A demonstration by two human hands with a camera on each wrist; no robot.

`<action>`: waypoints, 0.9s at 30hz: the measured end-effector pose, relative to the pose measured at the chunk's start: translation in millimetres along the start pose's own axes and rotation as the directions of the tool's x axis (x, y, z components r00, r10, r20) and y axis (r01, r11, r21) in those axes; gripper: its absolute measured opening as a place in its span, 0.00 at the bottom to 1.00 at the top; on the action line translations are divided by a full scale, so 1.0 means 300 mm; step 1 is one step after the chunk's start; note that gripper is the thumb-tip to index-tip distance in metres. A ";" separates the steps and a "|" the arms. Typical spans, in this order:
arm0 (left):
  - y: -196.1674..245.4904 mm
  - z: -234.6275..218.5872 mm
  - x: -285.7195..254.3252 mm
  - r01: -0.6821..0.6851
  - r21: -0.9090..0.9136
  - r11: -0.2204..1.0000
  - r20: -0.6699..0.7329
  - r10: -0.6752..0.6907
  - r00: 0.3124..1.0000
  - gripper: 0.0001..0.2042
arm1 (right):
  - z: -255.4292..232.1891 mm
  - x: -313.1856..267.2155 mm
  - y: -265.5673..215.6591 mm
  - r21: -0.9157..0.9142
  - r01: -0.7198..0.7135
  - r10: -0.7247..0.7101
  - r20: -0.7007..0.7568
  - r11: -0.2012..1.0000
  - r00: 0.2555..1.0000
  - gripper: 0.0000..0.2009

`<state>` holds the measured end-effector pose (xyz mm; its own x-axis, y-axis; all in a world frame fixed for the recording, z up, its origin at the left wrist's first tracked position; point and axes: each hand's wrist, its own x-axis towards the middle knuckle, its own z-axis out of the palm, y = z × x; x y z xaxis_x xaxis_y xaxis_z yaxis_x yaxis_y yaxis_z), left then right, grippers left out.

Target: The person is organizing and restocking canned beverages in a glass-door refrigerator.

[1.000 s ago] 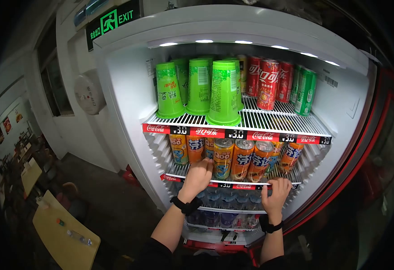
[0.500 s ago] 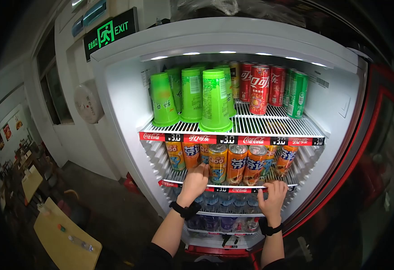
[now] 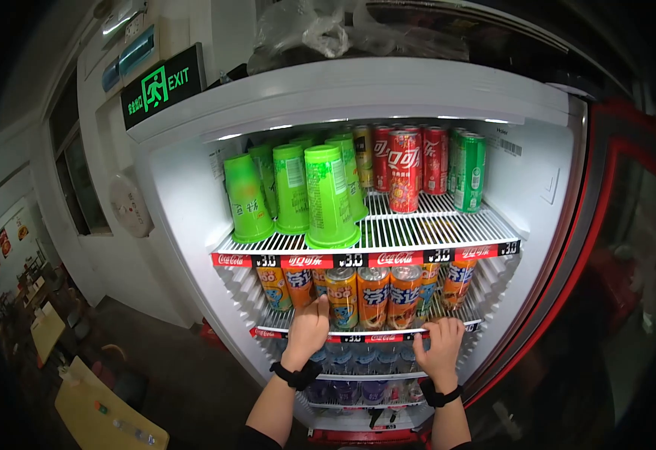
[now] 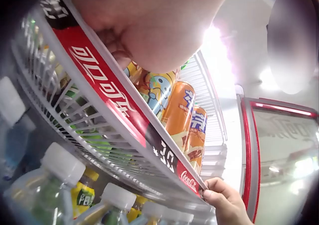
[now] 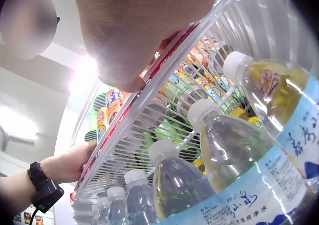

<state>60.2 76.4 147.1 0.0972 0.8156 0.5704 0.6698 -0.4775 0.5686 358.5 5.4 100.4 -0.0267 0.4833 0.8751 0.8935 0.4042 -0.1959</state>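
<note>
Room: an open fridge (image 3: pixel 178 187) stands by a white wall under a green EXIT sign (image 3: pixel 164 79); a yellow counter (image 3: pixel 107 412) sits low on the left.
Top shelf: a white wire rack (image 3: pixel 418 229) carries green cups (image 3: pixel 328 196), red cans (image 3: pixel 404 171) and a green can (image 3: pixel 469 172).
Middle shelf (image 3: pixel 365 337): a white wire rack with a red price strip on its front edge, loaded with orange cans (image 3: pixel 373 296).
Below: clear bottles (image 5: pixel 234 150) with white caps.
Left hand (image 3: pixel 309 330): fingers curled over the middle shelf's front edge, just beside the cans.
Right hand (image 3: pixel 440 349): grips the same edge further right, fingers hooked over the strip.
</note>
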 end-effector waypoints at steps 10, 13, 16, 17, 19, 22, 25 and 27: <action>0.009 0.022 -0.012 -0.026 0.069 0.997 -0.071 0.031 0.997 0.25 | -0.015 -0.005 0.013 0.016 0.006 -0.007 0.049 1.000 0.999 0.14; 0.044 0.007 -0.016 -0.028 0.064 0.998 -0.087 0.033 0.996 0.25 | -0.013 -0.009 0.012 0.012 -0.001 0.000 0.058 1.000 0.998 0.14; 0.057 0.004 -0.015 -0.044 0.070 0.997 -0.088 0.050 0.995 0.25 | -0.011 -0.011 0.015 0.002 0.005 -0.005 0.054 1.000 0.999 0.14; 0.058 -0.001 -0.014 -0.060 0.079 0.995 -0.070 0.065 0.995 0.25 | -0.013 -0.012 0.017 0.002 0.008 -0.008 0.059 1.000 0.998 0.14; 0.061 0.001 -0.013 -0.063 0.086 0.994 -0.061 0.068 0.996 0.24 | -0.011 -0.011 0.020 0.004 0.011 -0.011 0.063 1.000 0.998 0.14; 0.064 0.008 -0.018 -0.030 0.113 0.993 -0.053 0.036 0.998 0.24 | -0.005 -0.017 0.027 0.002 0.016 -0.016 0.061 1.000 0.998 0.14; 0.069 0.004 -0.015 -0.033 0.179 0.983 -0.006 0.034 0.999 0.20 | -0.012 -0.011 0.019 -0.004 0.018 -0.018 0.060 1.000 0.998 0.14; 0.060 0.015 -0.014 -0.053 0.207 0.977 -0.017 0.058 0.998 0.17 | -0.009 -0.012 0.018 -0.004 0.020 -0.019 0.049 1.000 0.999 0.13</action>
<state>74.9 65.9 152.3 0.1233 0.7812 0.6120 0.8014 -0.4421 0.4028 364.8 3.6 97.3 -0.0659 0.5125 0.8562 0.8945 0.4106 -0.1770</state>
